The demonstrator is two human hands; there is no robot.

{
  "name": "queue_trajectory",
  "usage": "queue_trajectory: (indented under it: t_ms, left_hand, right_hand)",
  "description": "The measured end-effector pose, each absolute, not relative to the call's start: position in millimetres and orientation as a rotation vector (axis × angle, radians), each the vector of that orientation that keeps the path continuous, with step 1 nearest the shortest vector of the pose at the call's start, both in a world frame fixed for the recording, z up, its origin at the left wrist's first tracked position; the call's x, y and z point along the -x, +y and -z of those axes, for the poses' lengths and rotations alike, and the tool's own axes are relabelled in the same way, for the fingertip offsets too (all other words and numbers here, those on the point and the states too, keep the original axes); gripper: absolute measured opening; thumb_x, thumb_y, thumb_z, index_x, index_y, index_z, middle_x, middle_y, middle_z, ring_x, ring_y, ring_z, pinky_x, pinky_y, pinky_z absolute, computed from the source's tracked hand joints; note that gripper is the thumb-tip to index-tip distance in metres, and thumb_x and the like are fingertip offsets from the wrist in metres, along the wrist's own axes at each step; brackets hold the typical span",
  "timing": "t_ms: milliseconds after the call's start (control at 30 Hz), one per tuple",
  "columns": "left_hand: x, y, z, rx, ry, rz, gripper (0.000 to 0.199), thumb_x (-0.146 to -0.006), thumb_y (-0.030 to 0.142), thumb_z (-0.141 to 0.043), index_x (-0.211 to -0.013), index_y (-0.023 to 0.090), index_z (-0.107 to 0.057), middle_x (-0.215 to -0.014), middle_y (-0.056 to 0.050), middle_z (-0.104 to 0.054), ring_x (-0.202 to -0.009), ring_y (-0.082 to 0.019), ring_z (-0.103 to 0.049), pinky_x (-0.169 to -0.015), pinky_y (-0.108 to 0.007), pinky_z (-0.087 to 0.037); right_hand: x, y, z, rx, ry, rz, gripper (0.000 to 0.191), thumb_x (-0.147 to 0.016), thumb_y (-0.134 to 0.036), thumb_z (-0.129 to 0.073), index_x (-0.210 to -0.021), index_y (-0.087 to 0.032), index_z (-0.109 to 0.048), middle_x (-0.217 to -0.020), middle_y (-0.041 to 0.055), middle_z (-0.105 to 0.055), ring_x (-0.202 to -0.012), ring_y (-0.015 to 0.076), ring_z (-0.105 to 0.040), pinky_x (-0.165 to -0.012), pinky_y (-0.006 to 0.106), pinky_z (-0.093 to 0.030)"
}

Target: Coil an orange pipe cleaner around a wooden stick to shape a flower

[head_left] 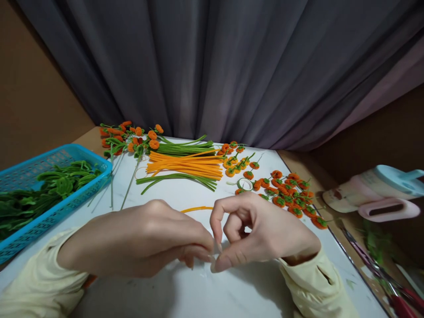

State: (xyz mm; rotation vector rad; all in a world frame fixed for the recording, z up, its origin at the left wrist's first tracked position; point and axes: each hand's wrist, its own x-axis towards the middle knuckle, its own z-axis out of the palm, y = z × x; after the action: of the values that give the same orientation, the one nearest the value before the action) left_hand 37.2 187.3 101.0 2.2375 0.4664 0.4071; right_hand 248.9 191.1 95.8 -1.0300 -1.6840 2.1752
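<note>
My left hand [142, 240] and my right hand [261, 229] meet at the fingertips low in the middle, above the white board [185, 296]. Both are closed in a pinch; whatever lies between the fingertips is too small to make out. Just behind the hands lies a single orange stem [197, 208], partly hidden by them. Farther back are a bundle of orange stems [183, 163], green stems [180, 176] in front of it and more green stems [188, 148] behind. A roll of white tape [245, 183] lies right of these.
At the left is a blue basket [107, 170] with green leaf pieces [62, 181]. Orange flowers on stems [132, 143] lie at the back left, many small orange pieces [291, 192] at the right. A tumbler [374, 192] and scissors [374, 267] lie at the right edge.
</note>
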Motion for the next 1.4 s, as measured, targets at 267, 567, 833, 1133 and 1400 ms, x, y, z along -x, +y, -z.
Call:
queue_trajectory:
  t_ms: [267,567,833,1133,1400]
  left_hand:
    - [-36.2,185.6,-94.4,-2.186,0.440,-0.357,0.026,-0.082,-0.001,-0.039,-0.091,0.017,-0.057,-0.077,0.001,-0.064,-0.066,-0.006,-0.058,-0.063,-0.011,-0.041]
    - [-36.4,187.4,-95.6,-2.106,0.398,-0.172,0.038,-0.078,-0.006,-0.036,-0.098,0.019,-0.056,-0.084,0.003,-0.065,-0.074,-0.005,-0.061,-0.065,-0.010,-0.043]
    - [-39.6,189.8,-96.2,-2.188,0.357,-0.185,0.042,-0.067,-0.007,-0.034,-0.093,0.018,-0.055,-0.084,0.004,-0.065,-0.071,-0.005,-0.060,-0.066,-0.009,-0.042]
    - [-39.2,189.6,-95.8,-2.193,0.341,-0.153,0.041,-0.064,-0.008,-0.037,-0.090,0.017,-0.055,-0.085,0.003,-0.066,-0.071,-0.006,-0.061,-0.064,-0.009,-0.044]
    - [-40.9,188.3,-96.9,-2.188,0.404,-0.114,0.038,-0.069,-0.006,-0.037,-0.090,0.020,-0.054,-0.080,0.007,-0.065,-0.067,-0.004,-0.060,-0.061,-0.008,-0.041]
  right_hand:
    - [-244.7,192.6,-94.7,1.049,-1.676,-2.153,0.033,-0.055,-0.026,-0.080,-0.070,-0.012,-0.054,-0.041,-0.0113,-0.041,-0.036,-0.0001,-0.030,-0.035,0.012,-0.021]
    - [-244.3,196.0,-88.9,1.076,-1.703,-2.208,0.042,-0.041,-0.030,-0.085,-0.065,-0.010,-0.057,-0.039,-0.0106,-0.042,-0.036,0.0004,-0.030,-0.036,0.014,-0.020]
    - [-242.2,198.3,-87.9,1.077,-1.701,-2.234,0.044,-0.039,-0.033,-0.085,-0.064,-0.010,-0.056,-0.041,-0.0099,-0.044,-0.037,0.0002,-0.031,-0.036,0.014,-0.019]
    - [-241.2,197.8,-84.9,1.063,-1.711,-2.225,0.045,-0.038,-0.033,-0.085,-0.063,-0.010,-0.056,-0.039,-0.0104,-0.043,-0.036,0.0002,-0.029,-0.036,0.015,-0.018]
    - [-243.6,199.6,-86.1,1.017,-1.686,-2.294,0.045,-0.041,-0.033,-0.085,-0.065,-0.011,-0.054,-0.040,-0.0108,-0.044,-0.036,-0.0002,-0.030,-0.036,0.014,-0.018]
